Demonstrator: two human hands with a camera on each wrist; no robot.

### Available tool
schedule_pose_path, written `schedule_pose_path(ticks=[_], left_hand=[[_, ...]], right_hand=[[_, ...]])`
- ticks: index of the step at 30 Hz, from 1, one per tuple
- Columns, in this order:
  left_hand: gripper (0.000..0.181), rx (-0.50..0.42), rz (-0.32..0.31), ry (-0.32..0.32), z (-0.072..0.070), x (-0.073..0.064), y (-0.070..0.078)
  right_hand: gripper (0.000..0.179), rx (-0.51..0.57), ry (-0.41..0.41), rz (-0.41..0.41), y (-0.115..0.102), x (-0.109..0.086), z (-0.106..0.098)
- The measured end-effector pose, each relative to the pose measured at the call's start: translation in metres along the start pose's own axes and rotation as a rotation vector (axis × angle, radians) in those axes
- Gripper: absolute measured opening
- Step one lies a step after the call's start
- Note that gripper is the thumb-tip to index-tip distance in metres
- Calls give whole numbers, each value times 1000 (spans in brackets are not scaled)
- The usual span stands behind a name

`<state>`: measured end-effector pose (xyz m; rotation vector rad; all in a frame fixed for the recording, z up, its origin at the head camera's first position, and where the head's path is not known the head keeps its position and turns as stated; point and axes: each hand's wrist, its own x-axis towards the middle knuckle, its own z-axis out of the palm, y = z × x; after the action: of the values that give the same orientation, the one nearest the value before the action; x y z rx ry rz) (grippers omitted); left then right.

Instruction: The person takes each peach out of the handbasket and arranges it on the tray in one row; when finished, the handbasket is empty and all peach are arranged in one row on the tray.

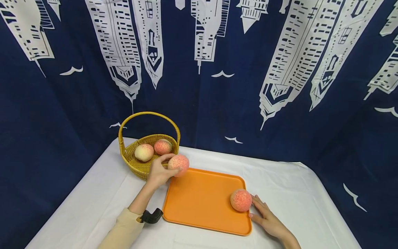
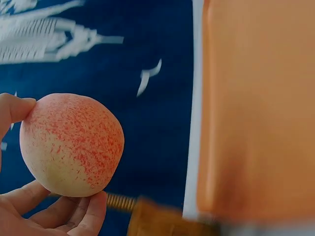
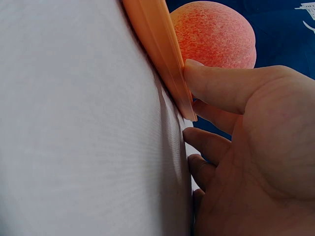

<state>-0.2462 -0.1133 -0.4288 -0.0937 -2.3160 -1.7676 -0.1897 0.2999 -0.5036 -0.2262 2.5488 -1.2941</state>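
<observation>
A red-speckled peach (image 1: 179,164) is held between the thumb and fingers of my left hand (image 1: 159,174), over the upper left corner of an orange tray (image 1: 202,202). In the left wrist view the same peach (image 2: 74,145) shows a pale yellow underside. On the tray's right side sits another peach (image 1: 240,200). My right hand (image 1: 269,222) lies beside it at the right rim, fingers loosely extended. The right wrist view has the thumb (image 3: 221,86) at the tray's rim, just in front of that peach (image 3: 216,37).
A woven basket (image 1: 132,165) with a tall arched handle stands at the tray's upper left. Inside are a pale peach (image 1: 144,152) and a redder peach (image 1: 163,147). A white cloth (image 1: 289,193) covers the table, and a navy curtain (image 1: 199,103) with a city print hangs behind.
</observation>
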Motion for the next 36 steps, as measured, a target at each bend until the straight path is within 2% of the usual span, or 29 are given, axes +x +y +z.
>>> schedule_pose_path(ticks=[4,11,18,21,25,28,36], left_hand=[[51,-41,13,-67,32,-9,3],[50,-61,19,-178,82,-23,-4],[50,-69,-15,-219,121,-37,-14],[51,-69,-33,-223,131,-42,-17],[52,-53,-43,-220,140,-46,-19],[52,-53,-38,-218,143,-46,-21],[51,-73,-22,-246,147,-48,-26]], right_hand=[[70,-5,10,-23,1,0,0],[67,-36,34,-98,4,-2,2],[68,-17,20,-64,4,-2,3],[69,-2,3,-37,4,-1,3],[69,-10,7,-42,4,-1,4],[69,-23,20,-61,4,-1,4],[70,-13,11,-47,4,-1,1]])
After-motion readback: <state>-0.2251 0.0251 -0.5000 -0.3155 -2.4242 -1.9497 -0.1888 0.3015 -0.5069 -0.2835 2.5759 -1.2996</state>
